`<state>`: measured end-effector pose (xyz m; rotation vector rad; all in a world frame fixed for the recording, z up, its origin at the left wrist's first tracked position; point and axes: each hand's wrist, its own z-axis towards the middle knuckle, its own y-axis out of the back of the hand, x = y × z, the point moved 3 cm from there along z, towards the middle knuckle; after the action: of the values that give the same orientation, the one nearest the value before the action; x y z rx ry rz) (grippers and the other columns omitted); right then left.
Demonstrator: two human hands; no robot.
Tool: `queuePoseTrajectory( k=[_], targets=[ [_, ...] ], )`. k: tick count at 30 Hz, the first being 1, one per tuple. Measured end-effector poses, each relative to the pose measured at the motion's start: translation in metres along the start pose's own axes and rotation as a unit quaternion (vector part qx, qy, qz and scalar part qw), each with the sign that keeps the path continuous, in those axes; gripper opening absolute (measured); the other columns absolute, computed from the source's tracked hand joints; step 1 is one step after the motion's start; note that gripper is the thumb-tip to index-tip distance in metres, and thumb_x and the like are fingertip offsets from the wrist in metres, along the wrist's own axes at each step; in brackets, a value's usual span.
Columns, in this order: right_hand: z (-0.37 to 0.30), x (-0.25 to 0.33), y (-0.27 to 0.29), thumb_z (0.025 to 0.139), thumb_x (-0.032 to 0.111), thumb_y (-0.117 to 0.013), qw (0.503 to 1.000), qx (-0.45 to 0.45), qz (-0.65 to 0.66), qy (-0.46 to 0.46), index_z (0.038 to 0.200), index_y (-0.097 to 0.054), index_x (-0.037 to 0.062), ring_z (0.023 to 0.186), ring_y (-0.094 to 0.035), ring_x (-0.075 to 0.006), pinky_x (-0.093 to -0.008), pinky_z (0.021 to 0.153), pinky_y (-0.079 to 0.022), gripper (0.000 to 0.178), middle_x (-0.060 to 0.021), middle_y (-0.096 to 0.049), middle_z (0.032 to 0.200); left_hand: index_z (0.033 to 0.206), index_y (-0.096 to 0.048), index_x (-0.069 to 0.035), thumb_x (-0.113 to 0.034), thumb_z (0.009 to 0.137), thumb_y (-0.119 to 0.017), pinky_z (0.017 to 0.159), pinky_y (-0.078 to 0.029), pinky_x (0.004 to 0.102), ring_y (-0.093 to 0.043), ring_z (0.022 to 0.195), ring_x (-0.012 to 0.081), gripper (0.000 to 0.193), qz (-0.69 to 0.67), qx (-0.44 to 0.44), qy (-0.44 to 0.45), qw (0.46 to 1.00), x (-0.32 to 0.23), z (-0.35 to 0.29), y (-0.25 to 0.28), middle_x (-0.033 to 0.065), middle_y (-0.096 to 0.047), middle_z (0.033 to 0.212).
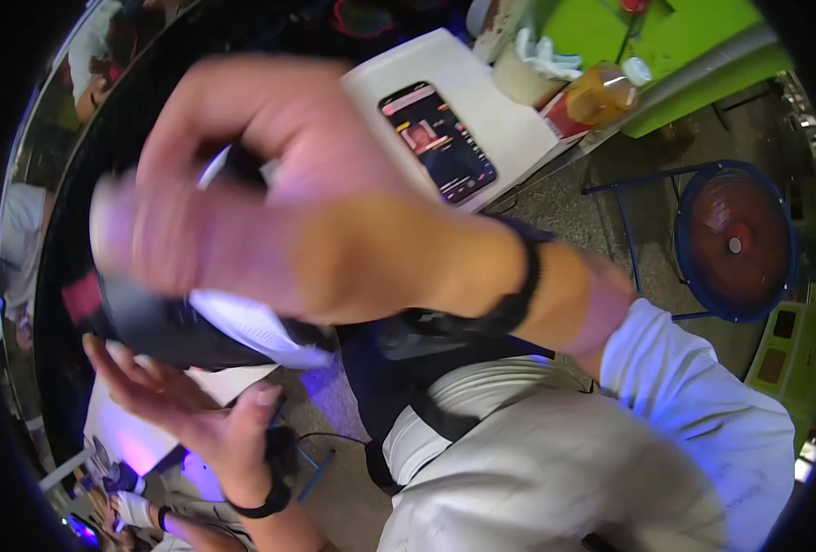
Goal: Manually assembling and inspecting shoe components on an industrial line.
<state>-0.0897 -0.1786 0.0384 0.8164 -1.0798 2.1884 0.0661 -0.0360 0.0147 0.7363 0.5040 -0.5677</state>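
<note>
My right hand (251, 184) reaches across the upper left, large and smeared by motion. Its fingers bend, but the blur hides whether anything is in them. Under it is a dark, smooth, rounded piece (164, 322) with a white part (256, 322) beside it; I cannot make out its kind. A pinkish-red patch (83, 299) shows at its left end. My left hand (191, 414) is open just below this piece, fingers stretched and thumb apart. Whether its fingertips touch the piece is unclear. Both wrists wear black bands.
A phone (438, 143) with its screen lit lies on a white surface (380, 74). Beyond are a tub (523, 78) with white gloves, a bottle of amber drink (596, 97) and a green table (702, 37). A round stool (734, 239) stands right. Another person's gloved hand (133, 509) is lower left.
</note>
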Motion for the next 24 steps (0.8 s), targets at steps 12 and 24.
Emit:
queuePoseTrajectory(
  k=[12, 24],
  targets=[
    [-0.033, -0.043, -0.06, 0.067, 0.029, -0.082, 0.965, 0.196, -0.105, -0.137, 0.118, -0.048, -0.0018, 0.099, -0.061, -0.0296, -0.0383, 0.089, -0.049, 0.068, -0.0173, -0.061, 0.102, 0.14, -0.038, 0.01, -0.052, 0.061, -0.093, 0.088, -0.05, 0.0319, -0.061, 0.097, 0.0178, 0.115, 0.008, 0.155, 0.285, 0.946, 0.037, -0.022, 0.085, 0.0104, -0.059, 0.113],
    [-0.022, -0.036, -0.063, 0.063, 0.032, -0.081, 0.924, 0.34, -0.153, -0.083, 0.118, -0.051, 0.0005, 0.097, -0.062, -0.0364, -0.0427, 0.083, -0.052, 0.07, -0.0201, -0.058, 0.104, 0.14, -0.038, 0.007, -0.059, 0.057, -0.091, 0.099, -0.046, 0.0388, -0.054, 0.115, 0.0236, 0.118, 0.027, 0.122, 0.274, 0.954, 0.068, -0.053, 0.105, 0.0158, -0.05, 0.129]
  ],
)
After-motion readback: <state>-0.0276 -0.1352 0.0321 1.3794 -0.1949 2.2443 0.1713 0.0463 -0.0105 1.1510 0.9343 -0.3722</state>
